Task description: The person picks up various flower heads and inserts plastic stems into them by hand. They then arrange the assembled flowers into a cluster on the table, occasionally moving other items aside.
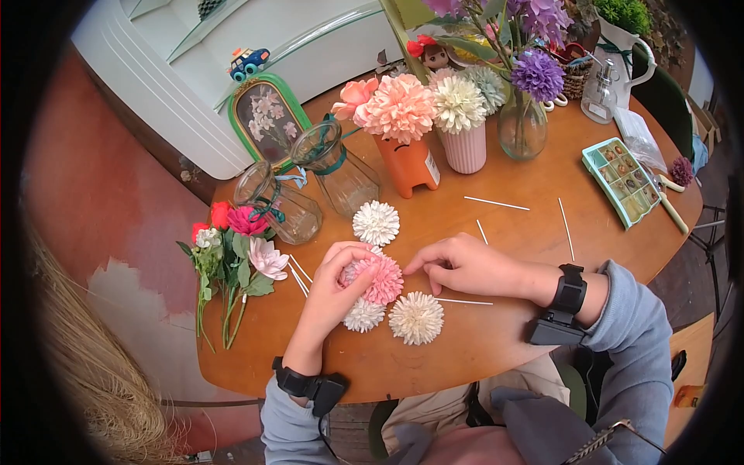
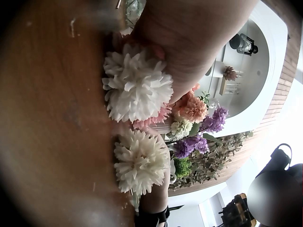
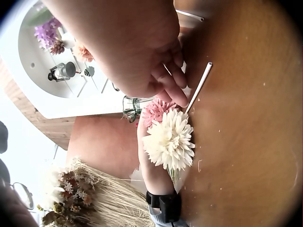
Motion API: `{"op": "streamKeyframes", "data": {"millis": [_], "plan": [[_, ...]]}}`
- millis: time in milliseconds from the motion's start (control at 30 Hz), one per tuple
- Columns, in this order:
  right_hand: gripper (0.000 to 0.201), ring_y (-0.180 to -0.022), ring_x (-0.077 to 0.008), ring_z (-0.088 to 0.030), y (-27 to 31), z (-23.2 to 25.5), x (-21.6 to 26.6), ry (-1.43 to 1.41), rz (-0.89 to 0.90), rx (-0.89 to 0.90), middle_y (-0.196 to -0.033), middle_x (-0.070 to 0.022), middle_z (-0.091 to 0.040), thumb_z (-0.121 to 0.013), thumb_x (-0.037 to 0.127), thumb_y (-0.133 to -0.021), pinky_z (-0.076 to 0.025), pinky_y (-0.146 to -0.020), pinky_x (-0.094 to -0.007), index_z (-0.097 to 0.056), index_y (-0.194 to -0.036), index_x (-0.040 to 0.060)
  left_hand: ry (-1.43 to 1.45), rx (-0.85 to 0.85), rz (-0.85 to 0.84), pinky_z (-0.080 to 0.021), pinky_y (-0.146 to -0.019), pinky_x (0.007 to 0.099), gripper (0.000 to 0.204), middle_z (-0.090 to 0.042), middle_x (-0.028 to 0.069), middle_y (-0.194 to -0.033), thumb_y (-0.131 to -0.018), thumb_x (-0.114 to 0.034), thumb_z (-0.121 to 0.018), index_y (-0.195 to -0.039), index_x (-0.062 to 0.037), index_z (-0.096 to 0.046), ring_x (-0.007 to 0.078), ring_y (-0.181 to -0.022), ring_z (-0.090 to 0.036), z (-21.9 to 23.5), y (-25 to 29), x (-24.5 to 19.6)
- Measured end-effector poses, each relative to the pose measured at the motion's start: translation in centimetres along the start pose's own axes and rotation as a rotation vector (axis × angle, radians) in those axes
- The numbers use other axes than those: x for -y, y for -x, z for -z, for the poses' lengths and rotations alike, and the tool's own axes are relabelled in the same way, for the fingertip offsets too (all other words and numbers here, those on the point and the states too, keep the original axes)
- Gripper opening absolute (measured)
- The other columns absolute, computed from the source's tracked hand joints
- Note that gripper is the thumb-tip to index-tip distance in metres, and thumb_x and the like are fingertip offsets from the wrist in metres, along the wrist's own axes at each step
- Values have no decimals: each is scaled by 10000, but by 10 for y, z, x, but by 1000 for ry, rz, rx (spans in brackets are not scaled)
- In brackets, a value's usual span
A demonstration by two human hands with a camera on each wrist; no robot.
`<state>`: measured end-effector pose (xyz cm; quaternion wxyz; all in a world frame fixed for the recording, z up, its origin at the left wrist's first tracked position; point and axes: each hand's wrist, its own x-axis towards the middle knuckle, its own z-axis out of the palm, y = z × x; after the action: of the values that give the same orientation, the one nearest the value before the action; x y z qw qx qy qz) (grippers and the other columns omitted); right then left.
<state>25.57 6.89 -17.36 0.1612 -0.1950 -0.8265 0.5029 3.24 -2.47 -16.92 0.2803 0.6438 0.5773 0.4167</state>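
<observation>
In the head view, my left hand curls its fingers and thumb round a pink flower head low over the table. My right hand is just to the right, fingers loosely bent and holding nothing, its index fingertip close to the pink petals; whether they touch is unclear. A white flower head lies below the pink one, with a cream flower head beside it. Another white one lies above. In the left wrist view, a white flower head partly hides the pink petals.
White sticks lie scattered on the table. Glass vases, an orange pot and a pink pot with flowers stand behind. Loose stemmed flowers lie left; a compartment box lies right.
</observation>
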Motion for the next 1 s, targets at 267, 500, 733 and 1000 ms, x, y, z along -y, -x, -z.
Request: {"op": "streamKeyframes", "data": {"millis": [267,500,733,1000], "plan": [[267,-641,-130,-611,0,-1,-2,-20,6,-18,-667,-55,-648,-454,72,-853,-480,-630,-269,-649,-1035,71,12,-3,4,-393,-885,275,156,-541,99,-1082,-812,-91,-649,-944,-20,-605,193,-1032,-513,1,1,0],[225,-622,-169,-631,0,-2,-3,-112,21,-65,-640,-79,-636,-456,84,-857,-500,-636,-298,-641,-959,8,-89,-50,-9,-393,-887,276,161,-539,91,-1071,-794,-69,-663,-940,-26,-612,187,-1036,-509,3,0,4],[235,-618,-163,-627,0,-2,-4,-124,17,-83,-640,-75,-634,-454,83,-847,-497,-635,-292,-641,-968,10,174,-325,28,-415,-831,236,110,-549,57,-1040,-854,-57,-612,-953,-14,-592,109,-989,-520,2,-2,0],[233,-632,-155,-621,-1,-1,-4,-145,12,-75,-653,-76,-632,-455,73,-839,-491,-642,-288,-637,-971,9,434,-490,66,-386,-788,213,100,-581,9,-948,-891,-113,-578,-979,-65,-577,69,-905,-518,11,-1,3]]}}
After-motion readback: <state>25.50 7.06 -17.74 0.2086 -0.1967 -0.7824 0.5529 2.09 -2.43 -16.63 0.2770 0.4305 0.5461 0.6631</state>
